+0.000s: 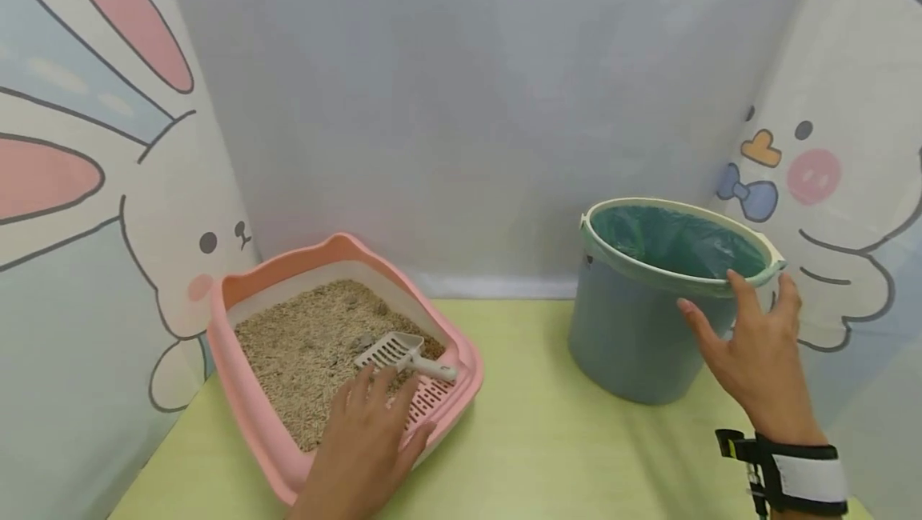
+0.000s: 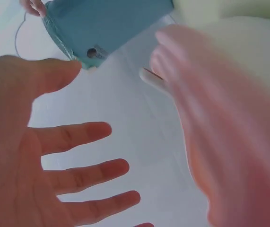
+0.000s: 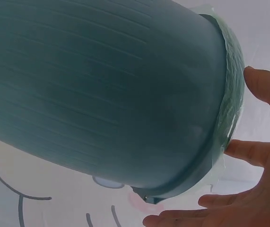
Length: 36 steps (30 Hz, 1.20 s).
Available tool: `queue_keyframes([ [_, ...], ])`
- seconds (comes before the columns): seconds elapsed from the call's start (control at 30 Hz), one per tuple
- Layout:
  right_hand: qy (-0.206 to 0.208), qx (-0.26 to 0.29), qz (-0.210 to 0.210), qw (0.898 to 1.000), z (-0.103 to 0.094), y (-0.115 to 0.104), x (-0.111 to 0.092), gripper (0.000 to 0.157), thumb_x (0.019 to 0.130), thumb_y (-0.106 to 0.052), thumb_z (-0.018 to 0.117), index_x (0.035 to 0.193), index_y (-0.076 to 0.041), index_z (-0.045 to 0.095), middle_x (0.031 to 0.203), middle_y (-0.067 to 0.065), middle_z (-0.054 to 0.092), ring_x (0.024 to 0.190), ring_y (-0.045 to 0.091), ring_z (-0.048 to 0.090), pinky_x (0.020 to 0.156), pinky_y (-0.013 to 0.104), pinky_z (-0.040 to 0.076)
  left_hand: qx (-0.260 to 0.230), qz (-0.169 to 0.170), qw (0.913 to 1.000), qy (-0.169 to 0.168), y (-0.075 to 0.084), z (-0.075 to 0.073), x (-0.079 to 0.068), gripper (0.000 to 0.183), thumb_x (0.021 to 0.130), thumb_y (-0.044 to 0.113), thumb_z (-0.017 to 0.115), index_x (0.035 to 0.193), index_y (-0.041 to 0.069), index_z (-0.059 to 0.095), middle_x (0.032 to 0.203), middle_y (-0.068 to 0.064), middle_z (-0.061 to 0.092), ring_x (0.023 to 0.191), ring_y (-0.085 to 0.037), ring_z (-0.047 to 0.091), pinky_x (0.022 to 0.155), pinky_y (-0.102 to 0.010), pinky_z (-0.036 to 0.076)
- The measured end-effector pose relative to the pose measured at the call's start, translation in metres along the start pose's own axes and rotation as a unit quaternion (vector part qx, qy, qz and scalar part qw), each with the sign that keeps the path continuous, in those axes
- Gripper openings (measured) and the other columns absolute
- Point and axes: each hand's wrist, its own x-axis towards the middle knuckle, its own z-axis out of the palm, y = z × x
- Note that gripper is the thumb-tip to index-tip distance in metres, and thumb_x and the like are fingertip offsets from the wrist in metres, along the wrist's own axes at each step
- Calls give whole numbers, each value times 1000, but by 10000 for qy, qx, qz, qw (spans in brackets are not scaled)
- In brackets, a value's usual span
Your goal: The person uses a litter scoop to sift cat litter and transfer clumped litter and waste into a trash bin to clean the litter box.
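A pink litter box [image 1: 471,360] with a grated front corner holds tan pellet litter [image 1: 310,352]. A pale slotted litter scoop [image 1: 403,354] lies over that corner, its handle toward the right. My left hand [image 1: 367,440] hovers over the box's near side, fingers spread, fingertips close to the scoop; nothing is in it, as the left wrist view also shows. A blue-grey bin [image 1: 641,336] stands at the right, lined with a green plastic bag [image 1: 677,240]. My right hand [image 1: 763,352] is at the bin's near right rim, fingers spread, one fingertip right at the bag's folded edge [image 3: 234,94].
Box and bin stand apart on a yellow-green table [image 1: 519,424]. Behind them hangs a plain grey backdrop [image 1: 475,120]. Cartoon-printed panels flank the table, a rabbit [image 1: 180,224] at left and a white chick-like figure [image 1: 857,104] at right. A black strap [image 1: 799,476] circles the right wrist.
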Motion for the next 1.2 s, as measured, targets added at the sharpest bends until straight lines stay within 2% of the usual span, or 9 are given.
queue_keyframes([
  [0.17, -31, 47, 15, 10000, 4, -1, 5, 79, 103, -44, 67, 157, 6, 39, 168, 41, 2, 140, 73, 28, 88, 85, 38, -64, 253, 9983, -520, 18, 22, 46, 57, 94, 44, 77, 140, 13, 62, 136, -18, 67, 125, -44, 65, 97, -60, 56],
  [0.3, -222, 20, -4, 9998, 10, -2, 2, 80, 103, -46, 66, 157, 6, 39, 167, 43, 3, 131, 77, 35, 85, 84, 39, -139, 512, 9957, -757, 24, 47, 44, 43, 94, 28, 78, 132, 9, 66, 127, -13, 72, 113, -33, 72, 89, -50, 61],
  [0.4, -221, 34, -138, 9997, 12, -2, 1, 79, 103, -44, 67, 156, 8, 39, 166, 44, 5, 125, 79, 38, 84, 84, 39, -316, 639, 9960, -539, 23, 51, 35, 28, 87, 4, 79, 113, 6, 71, 106, -10, 75, 90, -25, 74, 77, -39, 62],
  [0.5, -144, 59, -260, 9995, 10, -1, 3, 78, 102, -41, 68, 154, 9, 40, 165, 46, 8, 122, 79, 40, 81, 84, 40, -418, 640, 9965, -341, 16, 39, 27, 31, 79, -8, 79, 108, 3, 73, 101, -10, 76, 81, -24, 73, 70, -33, 62],
  [0.63, -205, 111, -152, 9996, 6, -1, 7, 77, 104, -41, 66, 155, 9, 39, 165, 46, 4, 121, 79, 41, 80, 84, 41, -426, 628, 9963, -406, 1, 8, 10, 39, 80, -7, 81, 117, 0, 72, 116, -15, 76, 94, -27, 76, 78, -34, 64],
  [0.87, -547, 108, 211, 9982, -3, 2, 19, 82, 105, -46, 61, 162, 4, 28, 163, 48, -12, 124, 84, 32, 92, 87, 33, -660, 463, 9868, -1406, -39, -24, -28, 52, 84, 1, 81, 134, -2, 66, 135, -21, 69, 121, -38, 69, 95, -48, 60],
  [0.93, -665, 68, 248, 9975, -4, 3, 21, 85, 106, -47, 60, 163, 4, 24, 161, 48, -13, 121, 85, 32, 92, 87, 32, -616, 669, 9891, -1156, -50, -21, -37, 53, 81, 5, 85, 131, 0, 69, 131, -18, 71, 118, -35, 70, 95, -48, 60],
  [1.07, -786, 42, 317, 9964, -1, 5, 21, 88, 105, -48, 60, 163, 7, 22, 160, 49, -15, 121, 84, 32, 89, 86, 33, -376, 1123, 9929, 58, -64, -4, -49, 46, 85, 21, 86, 126, 6, 73, 121, -9, 76, 107, -26, 73, 89, -41, 62],
  [1.2, -656, 70, 309, 9973, 8, 3, 20, 85, 103, -46, 66, 158, 8, 32, 160, 52, -10, 116, 84, 38, 84, 84, 37, -369, 1092, 9905, 743, -73, 15, -58, 39, 110, 40, 55, 121, 8, 75, 114, -5, 77, 102, -21, 72, 85, -36, 61],
])
